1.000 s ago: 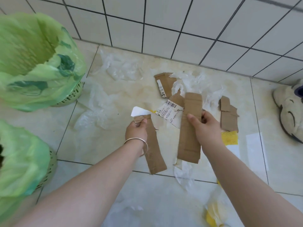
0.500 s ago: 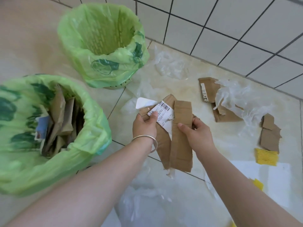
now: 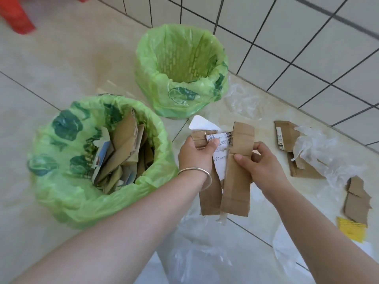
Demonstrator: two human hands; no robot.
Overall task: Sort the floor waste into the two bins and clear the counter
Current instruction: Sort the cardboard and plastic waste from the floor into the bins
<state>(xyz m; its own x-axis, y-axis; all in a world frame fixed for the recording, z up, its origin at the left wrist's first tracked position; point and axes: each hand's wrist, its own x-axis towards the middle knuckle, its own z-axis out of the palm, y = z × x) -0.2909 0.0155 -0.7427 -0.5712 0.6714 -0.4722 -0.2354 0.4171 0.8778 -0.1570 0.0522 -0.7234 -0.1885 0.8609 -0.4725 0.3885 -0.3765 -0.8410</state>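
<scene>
My left hand (image 3: 196, 154) grips a brown cardboard strip (image 3: 210, 193) together with a white shipping label (image 3: 219, 148). My right hand (image 3: 264, 162) pinches a second, wider cardboard strip (image 3: 238, 181) beside it. Both strips hang over the floor just right of the near bin (image 3: 61, 181), which has a green liner and holds several cardboard pieces. The far bin (image 3: 205, 99), also green-lined, looks empty inside.
More cardboard scraps (image 3: 303, 169) (image 3: 356, 203) lie on the floor to the right, mixed with clear plastic film (image 3: 315, 144) (image 3: 244, 99). A yellow scrap (image 3: 351, 229) lies at right. A clear plastic bag (image 3: 196, 255) lies below my arms. The tiled wall (image 3: 287, 48) runs behind; something red (image 3: 16, 15) sits top left.
The view has swung left, bringing both bins into sight. My hands have drawn together, and the label is now held against the left strip next to the right one.
</scene>
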